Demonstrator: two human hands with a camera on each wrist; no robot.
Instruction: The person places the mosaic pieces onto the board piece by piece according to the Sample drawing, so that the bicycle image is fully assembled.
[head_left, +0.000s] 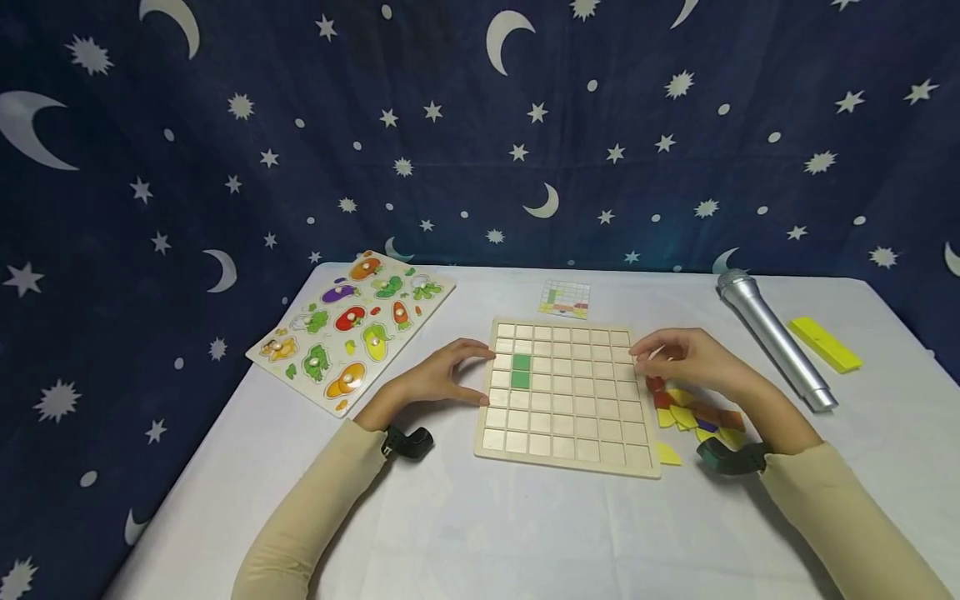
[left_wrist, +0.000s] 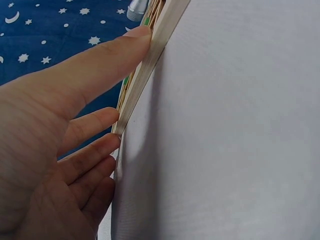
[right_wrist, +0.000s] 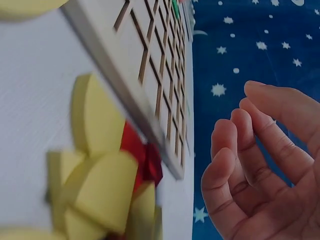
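Flat pieces (head_left: 682,416), partly hidden by relaxed, empty right hand (head_left: 693,360), right of wooden gridded board (head_left: 564,421); left hand (head_left: 432,377), unclenched, touching it.

Covered, cropped and out of focus

Near the back edge of the table (head_left: 450,533), the pattern on the card (head_left: 565,298) is too small to read cell by cell. Toward the right edge, the right wrist (head_left: 780,423) covers part of the pile (head_left: 681,414), so its pieces cannot be counted; the right wrist view shows it blurred and cropped. A yellow piece (head_left: 669,455) is partly hidden at the near right corner of the board (head_left: 563,383) (its full shape cannot be told). The table's front edge and both sleeves (head_left: 847,517) run out of the head view. The left wrist view crops the left hand (head_left: 429,377) and the mic (left_wrist: 135,11).
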